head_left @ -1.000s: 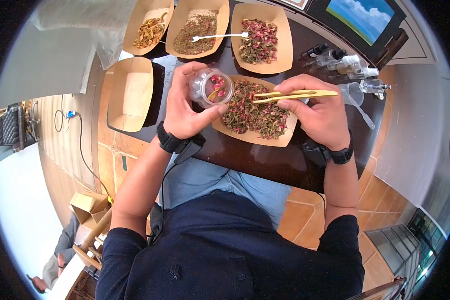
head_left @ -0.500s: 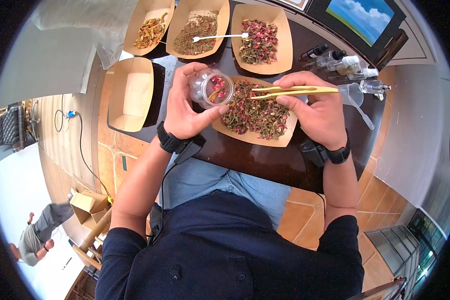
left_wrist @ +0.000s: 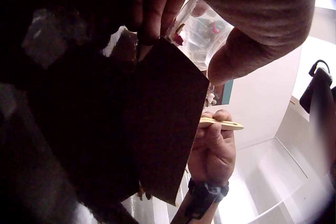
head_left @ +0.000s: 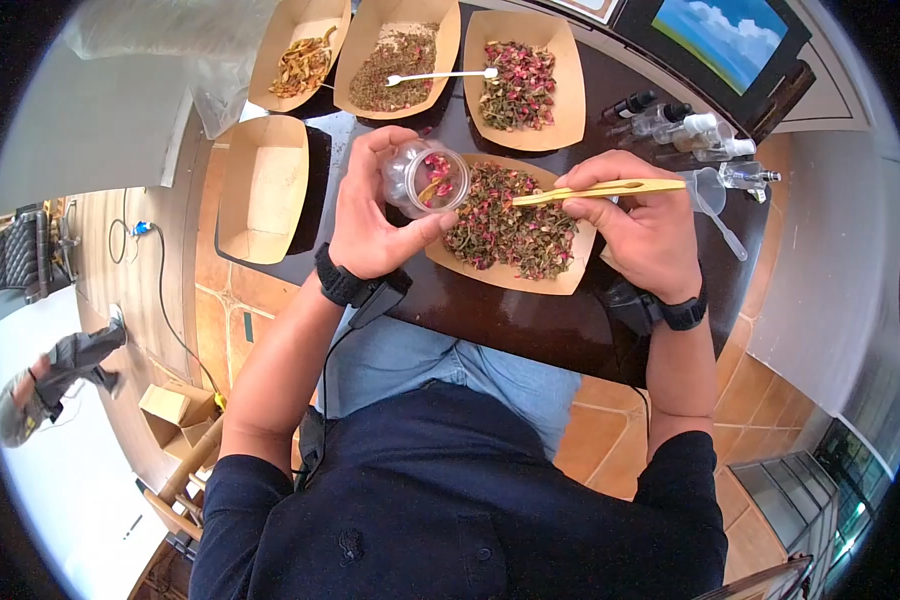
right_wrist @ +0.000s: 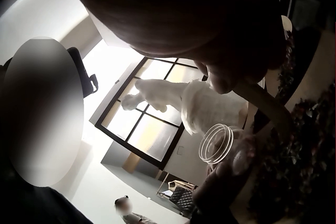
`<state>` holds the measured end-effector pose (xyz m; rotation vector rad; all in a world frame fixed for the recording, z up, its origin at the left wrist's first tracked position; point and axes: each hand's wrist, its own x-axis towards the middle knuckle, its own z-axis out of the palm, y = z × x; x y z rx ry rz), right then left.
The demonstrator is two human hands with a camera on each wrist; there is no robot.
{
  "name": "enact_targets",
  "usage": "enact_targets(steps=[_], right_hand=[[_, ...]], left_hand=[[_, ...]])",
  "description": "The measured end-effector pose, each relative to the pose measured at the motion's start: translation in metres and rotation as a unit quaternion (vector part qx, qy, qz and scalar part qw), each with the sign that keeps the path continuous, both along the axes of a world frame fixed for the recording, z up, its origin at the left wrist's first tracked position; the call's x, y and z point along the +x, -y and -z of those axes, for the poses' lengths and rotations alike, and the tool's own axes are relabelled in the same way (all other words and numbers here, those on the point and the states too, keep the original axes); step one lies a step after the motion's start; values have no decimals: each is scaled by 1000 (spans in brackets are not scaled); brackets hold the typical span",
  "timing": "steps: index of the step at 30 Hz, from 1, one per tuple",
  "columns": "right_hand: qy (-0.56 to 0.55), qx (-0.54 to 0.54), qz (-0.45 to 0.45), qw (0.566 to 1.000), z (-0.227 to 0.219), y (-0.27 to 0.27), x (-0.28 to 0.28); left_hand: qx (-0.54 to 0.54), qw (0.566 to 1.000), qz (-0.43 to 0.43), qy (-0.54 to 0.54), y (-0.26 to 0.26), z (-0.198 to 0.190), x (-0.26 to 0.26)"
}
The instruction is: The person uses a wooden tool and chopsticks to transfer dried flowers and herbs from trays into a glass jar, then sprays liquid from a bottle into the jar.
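Clear rounded jar [head_left: 398, 180], with thin bulging wall, is in the head view above the dark table [head_left: 450, 305], just beside the left edge of a brown paper tray [head_left: 550, 284]. The left hand [head_left: 368, 220] grips it around the body, fingers on the far side and thumb near the rim [head_left: 461, 197], so this grip is open only as wide as the jar. Red petals [head_left: 437, 163] lie inside. The jar looks light and smooth, perhaps a little slippery; whether it is plastic or glass I cannot tell. I judge the bulging body the good place to hold, with soft pressure, leaving the mouth free. Its mouth points up and to the person's right; the long axis runs on a slant from base to mouth. The right hand [head_left: 650, 225] pinches yellow wooden tweezers [head_left: 620, 189] between thumb and fingers, tips over the dried petals and leaves [head_left: 515, 235]. Whether the tips hold something, I cannot tell.

In the left wrist view, the jar is seen through its clear wall, between thumb and fingers, with a red piece near its side.

In the right wrist view, the rim shows as pale rings, the mouth turned partly towards this camera. The right hand is dark, and its fingertips are hard to make out.
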<state>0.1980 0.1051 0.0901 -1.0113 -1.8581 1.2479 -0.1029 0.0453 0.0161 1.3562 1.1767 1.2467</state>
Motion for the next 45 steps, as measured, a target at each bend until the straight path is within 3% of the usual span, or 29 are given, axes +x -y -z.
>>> enact_targets(steps=[32,45], right_hand=[[20,9,-52,998,3,0,-4],[29,24,28,999,-18,4,5]], left_hand=[[3,1000,-1,-11,-1,2,-1],[7,997,4,-75,-1,-3,-6]])
